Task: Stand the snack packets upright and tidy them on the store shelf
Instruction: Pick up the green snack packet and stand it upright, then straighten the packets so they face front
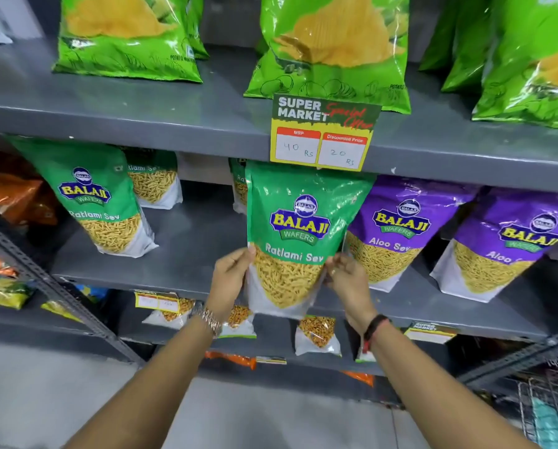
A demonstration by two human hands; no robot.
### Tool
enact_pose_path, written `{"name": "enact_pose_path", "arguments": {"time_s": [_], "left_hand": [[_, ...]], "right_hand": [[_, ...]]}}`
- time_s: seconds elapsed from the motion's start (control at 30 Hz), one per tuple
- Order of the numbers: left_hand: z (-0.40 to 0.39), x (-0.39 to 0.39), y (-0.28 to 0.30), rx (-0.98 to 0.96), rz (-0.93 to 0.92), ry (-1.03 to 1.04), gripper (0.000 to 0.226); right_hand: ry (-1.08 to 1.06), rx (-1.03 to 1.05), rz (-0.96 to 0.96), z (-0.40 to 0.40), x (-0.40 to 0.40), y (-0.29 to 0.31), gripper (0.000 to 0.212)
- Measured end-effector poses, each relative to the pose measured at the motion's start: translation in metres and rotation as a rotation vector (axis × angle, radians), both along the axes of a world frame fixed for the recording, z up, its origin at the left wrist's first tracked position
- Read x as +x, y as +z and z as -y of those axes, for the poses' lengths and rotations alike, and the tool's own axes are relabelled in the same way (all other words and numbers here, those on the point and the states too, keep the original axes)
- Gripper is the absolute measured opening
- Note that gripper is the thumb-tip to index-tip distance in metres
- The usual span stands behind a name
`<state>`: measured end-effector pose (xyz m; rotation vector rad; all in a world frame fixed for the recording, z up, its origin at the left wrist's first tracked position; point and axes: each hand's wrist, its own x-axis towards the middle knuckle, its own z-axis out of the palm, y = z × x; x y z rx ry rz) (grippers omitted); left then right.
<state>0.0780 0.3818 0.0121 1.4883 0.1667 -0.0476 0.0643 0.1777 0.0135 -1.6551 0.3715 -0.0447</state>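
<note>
Ratlami Sev packet [298, 234] stands between both hands, long axis upright, base overhanging the middle shelf [187, 241] edge. Left hand [230, 280] pinches its lower left edge, right hand [347, 277] its lower right; both equally near. Purple Aloo Sev packets [397, 228] lean just beyond the right hand.

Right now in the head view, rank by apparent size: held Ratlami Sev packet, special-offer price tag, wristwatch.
1. Ratlami Sev packet, held by left hand and right hand
2. price tag
3. wristwatch
Clear gaps, though the watch sits nearer the camera.
</note>
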Motion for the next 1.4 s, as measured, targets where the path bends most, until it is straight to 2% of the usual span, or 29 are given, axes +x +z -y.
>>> {"name": "enact_pose_path", "arguments": {"time_s": [0.1, 0.2, 0.27, 0.37, 0.47, 0.53, 0.63, 0.7, 0.93, 1.03, 1.1, 1.17, 1.27, 1.33, 1.4], "left_hand": [[-0.002, 0.036, 0.006, 0.007, 0.065, 0.047, 0.032], [-0.004, 0.063, 0.003, -0.040, 0.107, 0.078, 0.022], [-0.010, 0.078, -0.009, -0.051, 0.078, 0.114, 0.026], [-0.020, 0.090, -0.031, 0.063, 0.023, 0.167, 0.032], [-0.025, 0.090, -0.045, 0.136, 0.013, 0.103, 0.026], [-0.027, 0.088, -0.051, 0.180, 0.011, 0.013, 0.014], [-0.034, 0.086, -0.061, 0.225, 0.029, -0.104, 0.030], [-0.038, 0.086, -0.063, 0.237, 0.050, -0.113, 0.036], [-0.055, 0.098, -0.055, 0.241, 0.090, -0.048, 0.043], [-0.056, 0.101, -0.057, 0.231, 0.077, -0.046, 0.045], [-0.053, 0.100, -0.064, 0.214, 0.078, -0.006, 0.052], [-0.044, 0.093, -0.077, 0.191, 0.031, 0.205, 0.059], [-0.013, 0.063, -0.084, 0.248, 0.026, 0.527, 0.049], [0.018, 0.046, -0.083, 0.190, 0.039, 0.516, 0.029], [0.048, 0.042, -0.082, 0.133, -0.013, 0.366, 0.016]], "right_hand": [[-0.029, -0.027, 0.033, -0.014, 0.040, 0.000, 0.039], [-0.020, -0.048, 0.072, -0.030, 0.070, -0.003, 0.043], [-0.023, -0.076, 0.080, -0.040, 0.083, -0.010, 0.043], [-0.032, -0.099, 0.078, -0.054, 0.093, -0.021, 0.041], [-0.044, -0.097, 0.070, -0.063, 0.093, -0.026, 0.020], [-0.049, -0.077, -0.019, -0.065, 0.091, -0.032, 0.031], [0.027, 0.002, -0.194, -0.072, 0.088, -0.045, 0.028], [0.048, 0.085, -0.230, -0.078, 0.089, -0.047, 0.023], [0.065, 0.157, -0.209, -0.101, 0.103, -0.044, 0.025], [0.063, 0.191, -0.202, -0.102, 0.103, -0.043, 0.018], [0.061, 0.221, -0.223, -0.096, 0.097, -0.042, 0.023], [-0.019, 0.254, -0.233, -0.083, 0.089, -0.043, 0.027], [-0.221, 0.278, -0.185, -0.048, 0.065, -0.054, 0.012], [-0.351, 0.246, -0.148, -0.016, 0.042, -0.066, 0.026], [-0.494, 0.166, -0.105, 0.018, 0.017, -0.071, 0.024]]}}
